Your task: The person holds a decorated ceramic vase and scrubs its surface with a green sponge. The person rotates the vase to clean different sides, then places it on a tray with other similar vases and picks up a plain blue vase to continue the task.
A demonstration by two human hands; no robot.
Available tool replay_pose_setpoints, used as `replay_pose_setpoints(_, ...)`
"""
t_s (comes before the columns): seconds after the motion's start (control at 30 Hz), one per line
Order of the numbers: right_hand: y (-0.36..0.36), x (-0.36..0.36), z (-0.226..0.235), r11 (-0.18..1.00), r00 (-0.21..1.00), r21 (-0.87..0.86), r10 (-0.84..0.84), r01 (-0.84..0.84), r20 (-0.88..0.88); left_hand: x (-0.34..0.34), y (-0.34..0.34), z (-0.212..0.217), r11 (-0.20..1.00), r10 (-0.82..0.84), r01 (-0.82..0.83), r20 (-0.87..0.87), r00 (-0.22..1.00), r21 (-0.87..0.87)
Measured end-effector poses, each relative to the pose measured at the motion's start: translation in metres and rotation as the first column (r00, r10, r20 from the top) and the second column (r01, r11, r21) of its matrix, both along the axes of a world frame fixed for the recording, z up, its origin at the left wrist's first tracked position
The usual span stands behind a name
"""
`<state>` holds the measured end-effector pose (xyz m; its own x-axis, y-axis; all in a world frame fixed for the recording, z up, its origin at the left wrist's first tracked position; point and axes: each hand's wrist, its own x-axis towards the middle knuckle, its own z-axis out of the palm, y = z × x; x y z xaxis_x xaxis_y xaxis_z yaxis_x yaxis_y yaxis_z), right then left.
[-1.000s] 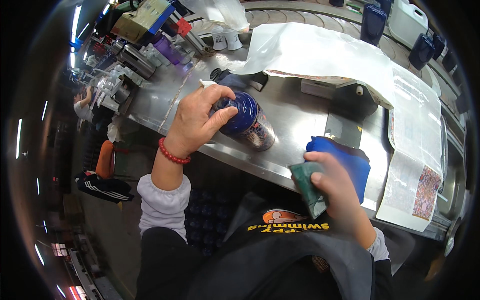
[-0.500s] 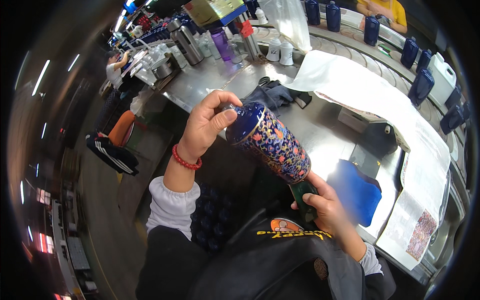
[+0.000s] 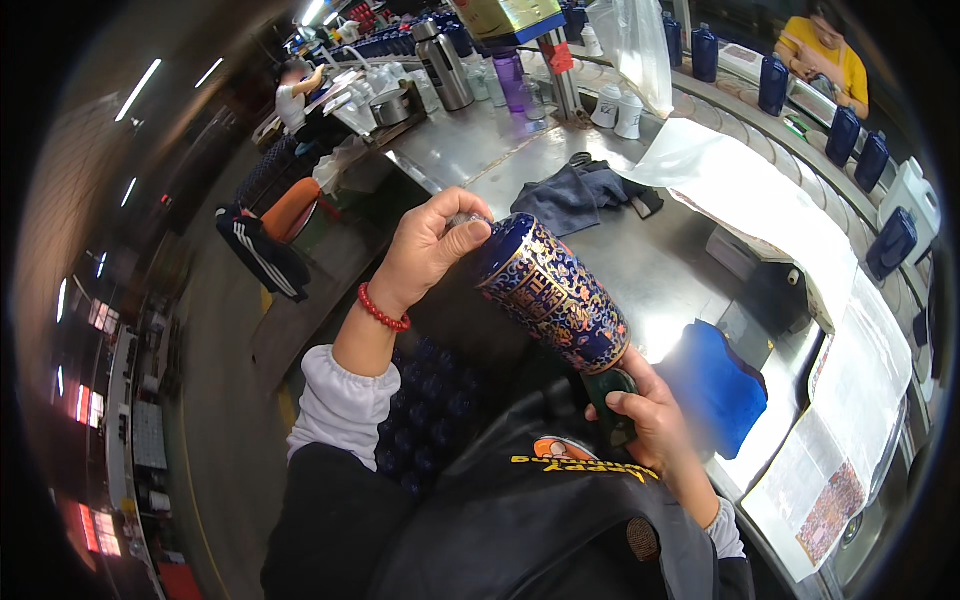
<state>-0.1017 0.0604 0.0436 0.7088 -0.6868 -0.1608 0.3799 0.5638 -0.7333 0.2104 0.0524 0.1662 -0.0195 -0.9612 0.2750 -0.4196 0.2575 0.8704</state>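
Observation:
A dark blue bottle (image 3: 560,298) with a colourful floral and gold pattern hangs tilted in front of me, neck up to the left. My left hand (image 3: 430,250) is closed round its neck, a red bead bracelet on that wrist. At the bottle's lower end my right hand (image 3: 645,410) grips a dark green object (image 3: 610,392), whose kind is partly hidden by the fingers. The right fingertips lie close to the bottle's base. Beyond the bottle, a dark cloth (image 3: 570,195) lies crumpled on the metal table (image 3: 500,150).
A blue pad (image 3: 715,390) and white printed sheets (image 3: 850,400) lie on the right. Blue bottles (image 3: 773,85) stand along a curved conveyor, with a person in yellow (image 3: 835,60) behind it. A steel flask (image 3: 443,68) stands at the back; several dark bottles (image 3: 430,400) sit below the table.
The bottle has turned about its length, bringing a gold-figured panel into sight. Both hands keep their hold. The whole view has shifted, so the background lies farther right.

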Motion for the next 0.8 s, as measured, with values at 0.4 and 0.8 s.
replay_pose_setpoints(0.4,0.006,-0.013,-0.006,0.985,0.992,0.141,0.083,-0.096,0.098,-0.043,0.033,0.014,0.999,0.034,-0.033,0.099,0.995,-0.014)
replay_pose_setpoints(0.8,0.049,-0.078,0.0,0.941,0.953,0.306,-0.217,0.147,0.211,-0.179,-0.138,0.028,0.698,-0.695,0.716,0.235,0.679,-0.004)
